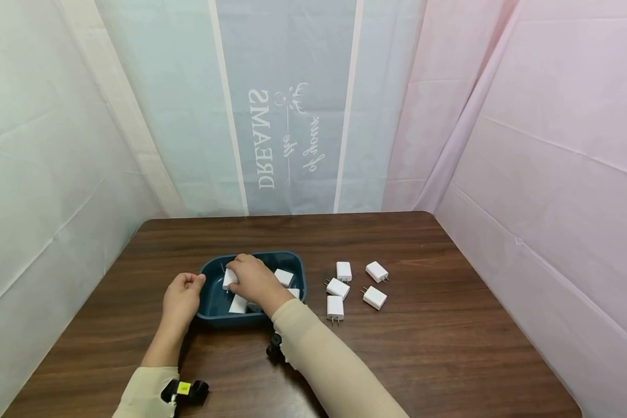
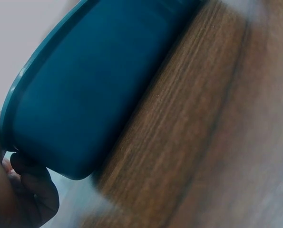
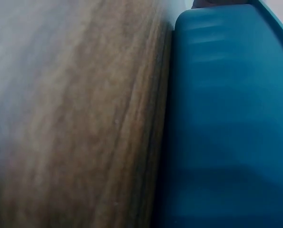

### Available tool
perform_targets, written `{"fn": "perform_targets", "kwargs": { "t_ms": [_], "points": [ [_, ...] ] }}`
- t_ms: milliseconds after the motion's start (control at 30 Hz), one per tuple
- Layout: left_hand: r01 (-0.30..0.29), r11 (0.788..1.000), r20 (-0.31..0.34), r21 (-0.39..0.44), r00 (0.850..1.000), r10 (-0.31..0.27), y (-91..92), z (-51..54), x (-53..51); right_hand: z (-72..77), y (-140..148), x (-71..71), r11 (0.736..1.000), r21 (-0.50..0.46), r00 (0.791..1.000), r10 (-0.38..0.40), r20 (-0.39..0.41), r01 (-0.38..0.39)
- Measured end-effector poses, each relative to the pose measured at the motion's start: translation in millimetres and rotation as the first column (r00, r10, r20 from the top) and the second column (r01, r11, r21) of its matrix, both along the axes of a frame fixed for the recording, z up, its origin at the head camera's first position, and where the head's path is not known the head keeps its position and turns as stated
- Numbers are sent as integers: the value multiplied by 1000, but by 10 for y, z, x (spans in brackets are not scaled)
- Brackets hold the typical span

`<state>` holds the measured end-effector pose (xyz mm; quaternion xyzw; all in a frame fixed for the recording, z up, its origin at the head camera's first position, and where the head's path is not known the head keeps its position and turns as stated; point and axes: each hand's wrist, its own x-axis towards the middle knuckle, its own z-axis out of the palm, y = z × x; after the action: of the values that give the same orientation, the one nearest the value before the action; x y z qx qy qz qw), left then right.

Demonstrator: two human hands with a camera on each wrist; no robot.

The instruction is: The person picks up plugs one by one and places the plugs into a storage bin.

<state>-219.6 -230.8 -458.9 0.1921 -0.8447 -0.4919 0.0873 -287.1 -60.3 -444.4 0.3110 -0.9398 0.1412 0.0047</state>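
Observation:
A dark blue plastic basin (image 1: 223,319) stands on the wooden table, with several white charger plugs inside it. My left hand (image 1: 182,297) pinches the rim at the basin's left end; in the left wrist view the curled fingers (image 2: 41,190) show at the rim's corner. Over the inside of the basin, my right hand (image 1: 258,283) holds one white charger plug (image 1: 230,278) near the left end. Other plugs, such as this white plug (image 1: 284,277), lie partly behind that hand and forearm. The right wrist view shows mostly the basin's outer wall (image 3: 231,104), and the held plug is out of sight there.
To the right of the basin several white charger plugs (image 1: 375,298) lie loose on the brown table (image 1: 439,342), prongs pointing various ways. Hanging cloth (image 1: 313,69) surrounds the table's back and sides. A small black camera (image 1: 188,392) is strapped at the left wrist.

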Motion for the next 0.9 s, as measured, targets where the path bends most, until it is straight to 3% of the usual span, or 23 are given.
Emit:
{"fn": "perform_targets", "kwargs": {
  "t_ms": [233, 500, 900],
  "points": [
    [-11, 1000, -3, 8, 1000, 11, -1, -9, -11, -11, -18, -5, 1000, 17, 998, -25, 51, 24],
    [-12, 1000, -9, 2, 1000, 12, -11, -11, -26, 6, -33, 3, 997, 75, 999, -16, 42, 12],
    [4, 1000, -8, 7, 1000, -4, -17, 10, -9, -3, -9, 4, 998, 64, 997, -29, 67, 25]
  ]
}}
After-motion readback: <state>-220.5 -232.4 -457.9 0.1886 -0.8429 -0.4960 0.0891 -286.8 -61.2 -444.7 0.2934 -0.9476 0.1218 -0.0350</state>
